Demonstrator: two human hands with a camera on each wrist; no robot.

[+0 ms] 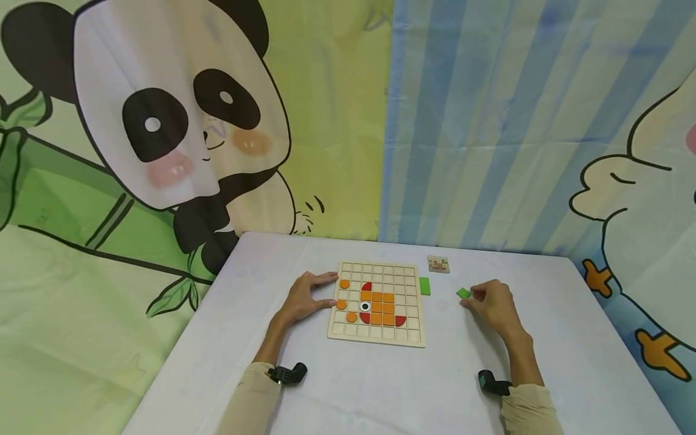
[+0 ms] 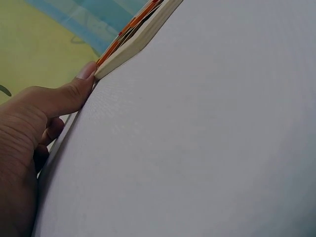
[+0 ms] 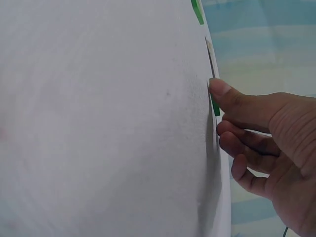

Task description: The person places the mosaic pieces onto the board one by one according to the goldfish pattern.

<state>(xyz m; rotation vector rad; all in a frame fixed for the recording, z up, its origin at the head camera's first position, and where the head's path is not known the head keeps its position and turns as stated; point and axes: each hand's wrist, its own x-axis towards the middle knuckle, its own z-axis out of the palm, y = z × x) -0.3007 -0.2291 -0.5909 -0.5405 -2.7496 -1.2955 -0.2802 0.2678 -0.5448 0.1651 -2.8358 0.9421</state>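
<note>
A wooden grid board (image 1: 405, 338) lies on the table, bearing a fish-like pattern of orange square tiles (image 1: 388, 308), red quarter-round tiles (image 1: 400, 321) and a black-and-white eye tile (image 1: 365, 306). Three orange round tiles (image 1: 345, 284) sit towards its left side. My left hand (image 1: 301, 296) rests against the board's left edge, thumb and forefinger spread apart; the left wrist view shows the thumb (image 2: 74, 94) at a corner. To the right of the board, my right hand (image 1: 495, 305) pinches a small green tile (image 1: 463, 293) between thumb and fingers, close over the tabletop.
Another green piece (image 1: 425, 286) lies against the board's right edge. Behind it is a small picture card (image 1: 438, 264) with a grid pattern. The white table (image 1: 380, 386) backs onto printed curtains (image 1: 462, 121). Each wrist wears a black camera (image 1: 293, 373).
</note>
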